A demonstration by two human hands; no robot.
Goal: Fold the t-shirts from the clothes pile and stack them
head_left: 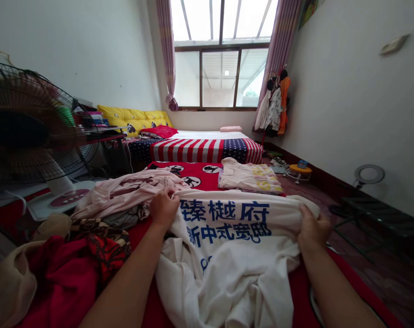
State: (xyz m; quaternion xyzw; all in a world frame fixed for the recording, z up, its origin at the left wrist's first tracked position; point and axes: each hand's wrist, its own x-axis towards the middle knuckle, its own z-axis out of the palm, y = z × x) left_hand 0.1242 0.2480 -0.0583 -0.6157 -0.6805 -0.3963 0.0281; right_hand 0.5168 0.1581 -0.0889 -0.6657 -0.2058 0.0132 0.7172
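Note:
A white T-shirt [241, 259] with blue printed Chinese characters is stretched sideways between my two hands, its lower part bunched in loose folds. My left hand [164, 207] pinches the cloth at its left end. At the right end, my right hand [314, 225] is closed around the fabric. Under the shirt lies a red cover [201, 171] with black-and-white round prints. Just beyond the shirt rests a folded stack of clothes [249, 176], pale with yellow print on top. A pink shirt [135, 187] lies spread out beside my left hand.
A pile of crumpled clothes [63, 264] lies at the near left. A large fan [25, 127] stands left. Behind are a bed [193, 148] with a flag-patterned cover and a window [220, 75]. A small orange stool [299, 170] and a ring light [370, 175] stand right.

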